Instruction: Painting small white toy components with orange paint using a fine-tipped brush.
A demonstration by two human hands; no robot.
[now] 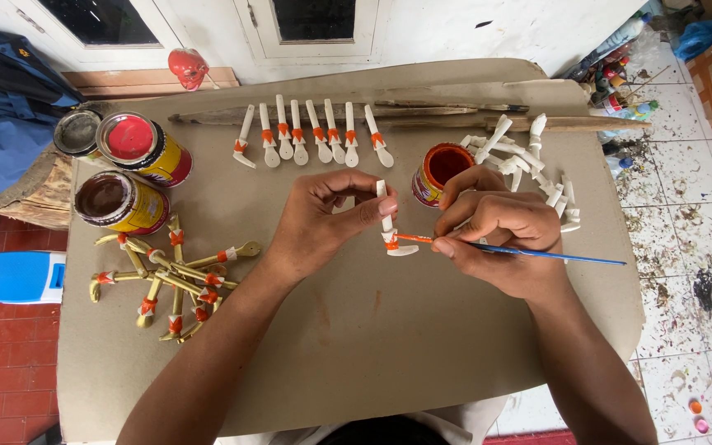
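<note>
My left hand (323, 218) pinches a small white spoon-shaped piece (390, 224) upright by its top, above the brown cardboard sheet (356, 330). My right hand (496, 239) grips a thin blue-handled paintbrush (537, 252). The brush's orange tip touches the piece's lower neck, where an orange band shows. An open tin of orange paint (440, 171) stands just behind my right hand.
A row of several white pieces with orange bands (315, 136) lies at the back. Unpainted white pieces (529, 169) are heaped at the right. Gold pieces with orange bands (175, 276) lie at the left, near three paint tins (125, 173). Long wooden sticks (455, 115) lie at the back.
</note>
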